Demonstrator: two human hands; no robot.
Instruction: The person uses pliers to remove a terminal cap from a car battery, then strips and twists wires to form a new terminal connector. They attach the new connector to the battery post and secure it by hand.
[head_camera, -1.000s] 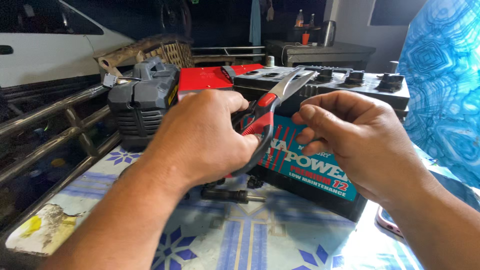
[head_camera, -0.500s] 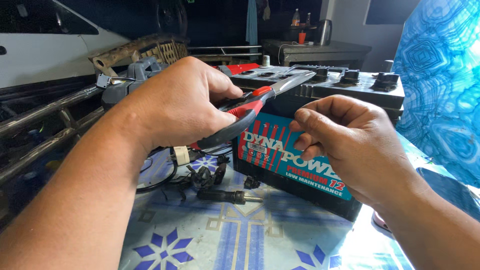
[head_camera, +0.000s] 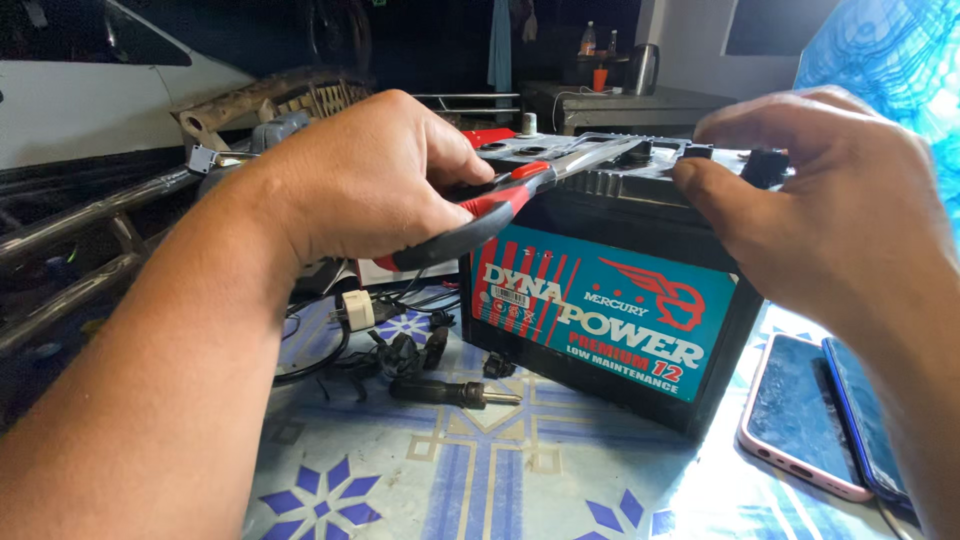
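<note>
Head view, left hand (head_camera: 365, 180) gripping pliers (head_camera: 510, 200) over battery (head_camera: 610, 300)

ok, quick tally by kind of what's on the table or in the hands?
Car battery: 1
Pliers, in the left hand: 1
Phones: 2
Screwdriver: 1
White plug adapter: 1
Total: 6
Right hand rests on the battery top, holding nothing visible.

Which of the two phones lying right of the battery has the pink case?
The pink-cased phone lies nearer the battery; the other phone, dark blue-edged, lies at the table's right edge, farther out.
</note>
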